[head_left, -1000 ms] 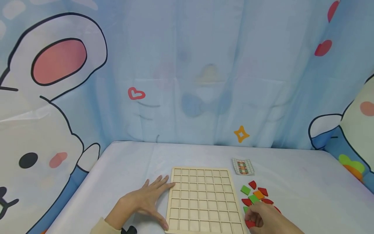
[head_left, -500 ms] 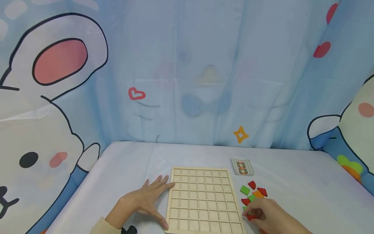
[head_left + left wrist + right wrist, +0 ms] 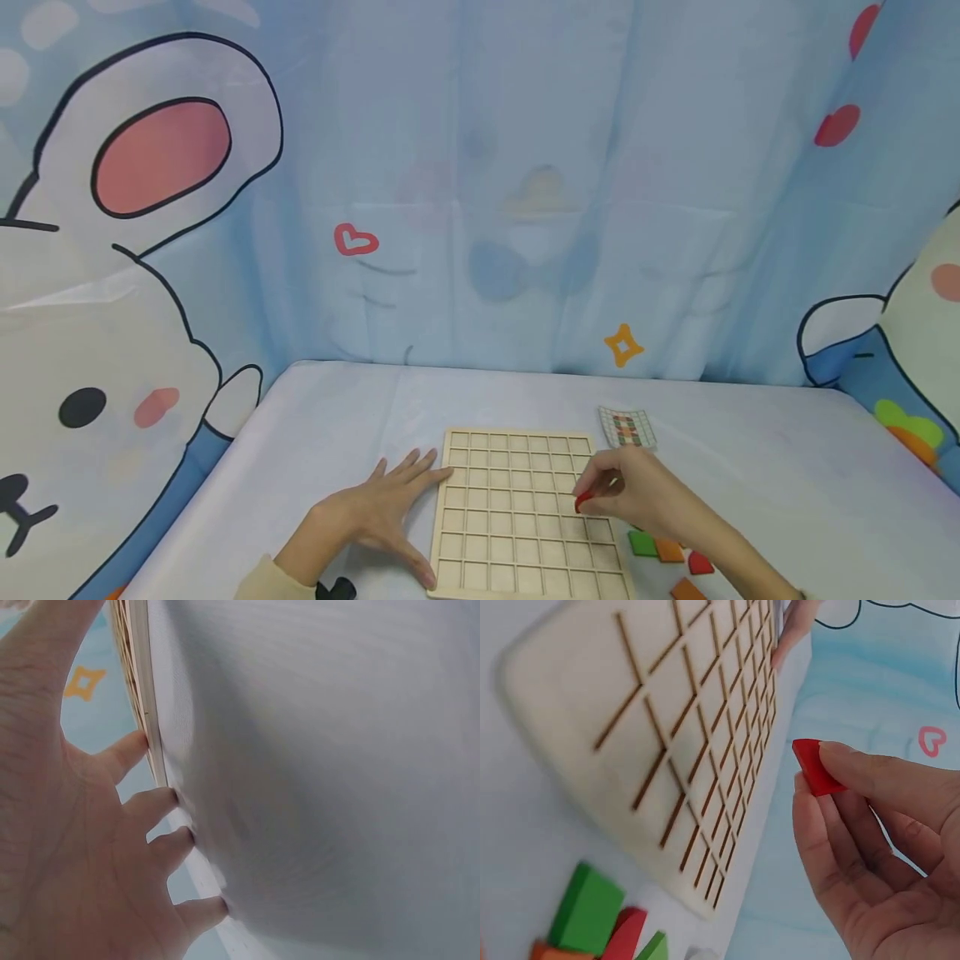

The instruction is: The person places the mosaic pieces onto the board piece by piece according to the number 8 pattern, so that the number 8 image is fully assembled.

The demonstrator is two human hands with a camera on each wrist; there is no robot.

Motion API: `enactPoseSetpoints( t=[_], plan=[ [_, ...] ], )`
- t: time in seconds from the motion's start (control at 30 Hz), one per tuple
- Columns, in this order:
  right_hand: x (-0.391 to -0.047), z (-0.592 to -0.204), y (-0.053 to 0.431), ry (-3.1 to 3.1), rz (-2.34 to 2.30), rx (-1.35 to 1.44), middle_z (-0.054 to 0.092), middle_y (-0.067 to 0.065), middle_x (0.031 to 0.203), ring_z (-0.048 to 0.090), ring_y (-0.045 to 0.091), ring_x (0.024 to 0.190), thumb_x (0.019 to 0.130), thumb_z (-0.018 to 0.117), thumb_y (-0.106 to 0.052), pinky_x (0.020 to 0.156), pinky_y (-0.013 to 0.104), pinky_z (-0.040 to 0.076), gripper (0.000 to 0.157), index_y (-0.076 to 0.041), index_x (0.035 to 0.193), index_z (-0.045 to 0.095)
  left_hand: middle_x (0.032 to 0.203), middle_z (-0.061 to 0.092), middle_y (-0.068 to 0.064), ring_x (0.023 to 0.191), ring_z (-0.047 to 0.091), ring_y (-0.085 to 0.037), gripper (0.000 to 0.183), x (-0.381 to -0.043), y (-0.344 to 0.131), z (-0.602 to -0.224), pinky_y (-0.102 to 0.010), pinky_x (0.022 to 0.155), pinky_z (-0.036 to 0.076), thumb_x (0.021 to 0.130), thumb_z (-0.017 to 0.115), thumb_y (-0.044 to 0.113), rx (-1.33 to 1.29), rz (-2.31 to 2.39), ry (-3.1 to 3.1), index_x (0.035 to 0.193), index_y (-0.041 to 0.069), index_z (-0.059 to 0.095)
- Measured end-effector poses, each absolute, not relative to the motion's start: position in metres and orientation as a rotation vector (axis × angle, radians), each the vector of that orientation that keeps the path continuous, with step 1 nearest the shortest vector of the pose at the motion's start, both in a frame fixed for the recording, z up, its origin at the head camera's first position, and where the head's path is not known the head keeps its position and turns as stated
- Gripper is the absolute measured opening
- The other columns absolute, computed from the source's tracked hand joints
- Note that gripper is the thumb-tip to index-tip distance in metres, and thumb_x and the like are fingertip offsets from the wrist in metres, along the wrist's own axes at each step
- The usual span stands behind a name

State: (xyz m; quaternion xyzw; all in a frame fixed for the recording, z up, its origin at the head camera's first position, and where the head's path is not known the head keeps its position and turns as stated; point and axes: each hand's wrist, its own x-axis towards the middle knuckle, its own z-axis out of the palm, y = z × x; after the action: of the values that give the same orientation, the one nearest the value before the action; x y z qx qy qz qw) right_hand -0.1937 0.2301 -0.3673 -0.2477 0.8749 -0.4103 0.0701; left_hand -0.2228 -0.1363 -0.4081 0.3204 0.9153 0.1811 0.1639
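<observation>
My right hand (image 3: 628, 490) pinches a small red piece (image 3: 816, 766) between thumb and fingertips, above the right side of a wooden grid board (image 3: 517, 525). The board's square cells look bare, though the hand covers a few at the right. With its fingers spread, my left hand (image 3: 378, 521) lies on the cloth at the board's left edge; its thumb and index finger touch the frame. In the left wrist view, the thumb and fingers of that hand (image 3: 90, 847) reach to the board's side and the white cloth.
Loose green (image 3: 642, 543), orange (image 3: 669, 550) and red pieces (image 3: 701, 563) lie right of the board, partly hidden by the right arm. A small printed pattern card (image 3: 627, 427) lies behind them. A black object (image 3: 337, 588) sits near the left wrist. A patterned curtain hangs behind the table.
My right hand has lifted a red piece from the loose pile and carried it up and left over the board. The left hand stays in place at the board's edge.
</observation>
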Motion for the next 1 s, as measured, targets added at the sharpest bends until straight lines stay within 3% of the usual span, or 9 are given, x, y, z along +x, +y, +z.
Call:
enactPoseSetpoints(
  t=[0.63, 0.83, 1.0],
  plan=[
    [-0.257, -0.382, 0.175, 2.69, -1.26, -0.77, 0.077, 0.005, 0.095, 0.072, 0.014, 0.078, 0.09, 0.079, 0.002, 0.067, 0.027, 0.055, 0.011, 0.0, 0.101, 0.082, 0.176, 0.01, -0.011, 0.162, 0.007, -0.034, 0.128, -0.224, -0.137, -0.408, -0.07, 0.124, 0.007, 0.07, 0.095, 0.053, 0.884, 0.503, 2.596, 0.168, 0.018, 0.021],
    [-0.271, -0.391, 0.165, 2.691, -1.275, -0.743, 0.076, 0.009, 0.096, 0.072, 0.015, 0.077, 0.09, 0.076, 0.006, 0.069, 0.03, 0.061, 0.01, 0.002, 0.099, 0.081, 0.176, 0.011, -0.01, 0.162, 0.008, -0.034, 0.127, -0.225, -0.136, -0.408, -0.069, 0.124, 0.007, 0.07, 0.095, 0.055, 0.875, 0.503, 2.599, 0.168, 0.019, 0.022],
    [-0.278, -0.397, 0.156, 2.64, -1.301, -0.754, 0.076, 0.016, 0.094, 0.076, 0.025, 0.076, 0.09, 0.074, 0.011, 0.071, 0.033, 0.063, 0.009, 0.008, 0.097, 0.079, 0.176, 0.013, -0.01, 0.161, 0.009, -0.033, 0.128, -0.224, -0.135, -0.409, -0.068, 0.124, 0.009, 0.069, 0.095, 0.055, 0.864, 0.483, 2.611, 0.168, 0.019, 0.023]
  ],
)
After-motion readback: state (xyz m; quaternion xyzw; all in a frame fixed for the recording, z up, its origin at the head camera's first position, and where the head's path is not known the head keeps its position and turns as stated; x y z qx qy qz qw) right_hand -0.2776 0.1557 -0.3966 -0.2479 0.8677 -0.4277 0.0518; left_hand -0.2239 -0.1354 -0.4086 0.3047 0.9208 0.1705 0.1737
